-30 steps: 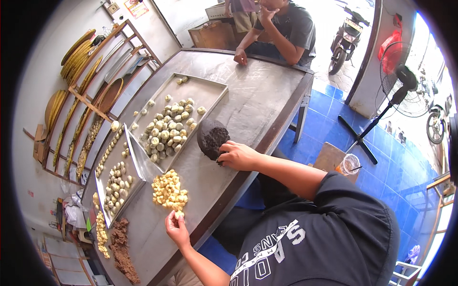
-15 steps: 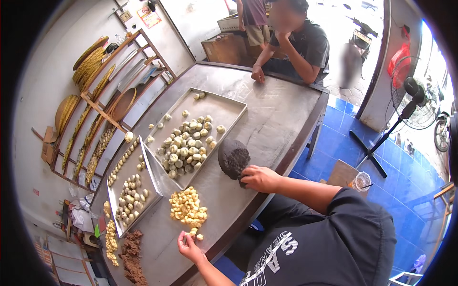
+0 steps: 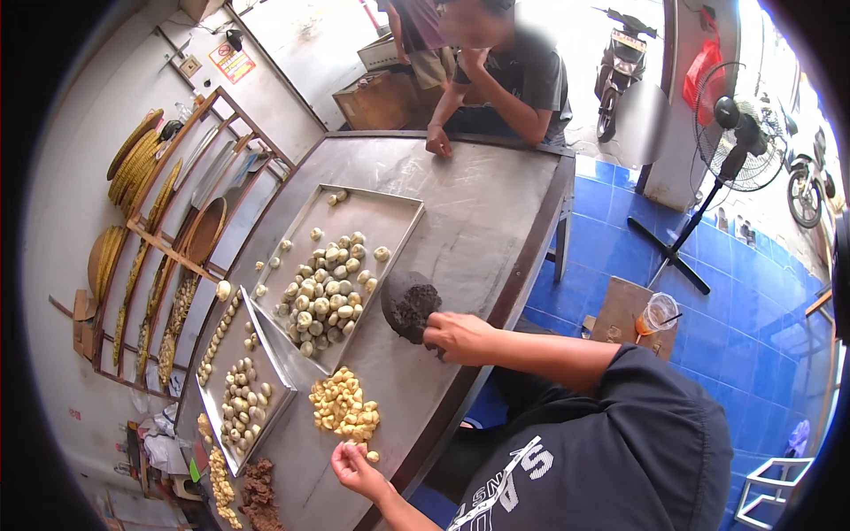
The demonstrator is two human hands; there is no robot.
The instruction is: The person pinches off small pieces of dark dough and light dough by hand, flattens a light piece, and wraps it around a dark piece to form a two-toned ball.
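My right hand (image 3: 456, 338) grips the near edge of a dark dough mass (image 3: 405, 301) on the steel table (image 3: 482, 199), fingers curled into it. My left hand (image 3: 359, 465) is pinched at the lower tip of a pile of pale yellow dough pieces (image 3: 345, 403); what is between its fingertips is too small to make out. One small pale ball (image 3: 373, 457) lies just right of it. Behind the pile is a tray (image 3: 390, 208) of grey-green balls; left of that, a narrower tray (image 3: 274, 403) holds paler balls. Brown dough (image 3: 259, 491) and yellow pieces (image 3: 221, 482) lie lower left.
A person (image 3: 505, 80) leans on the far table edge; another (image 3: 416, 35) stands behind. Racks (image 3: 177, 248) with woven trays line the left wall. At right are a standing fan (image 3: 735, 133), a stool (image 3: 611, 314) with a drink cup (image 3: 655, 314) and a doorway with scooters (image 3: 620, 62).
My left hand has lowered slightly relative to the pile, and a single ball now lies beside its fingers. My right hand still works at the dark dough. The view has shifted.
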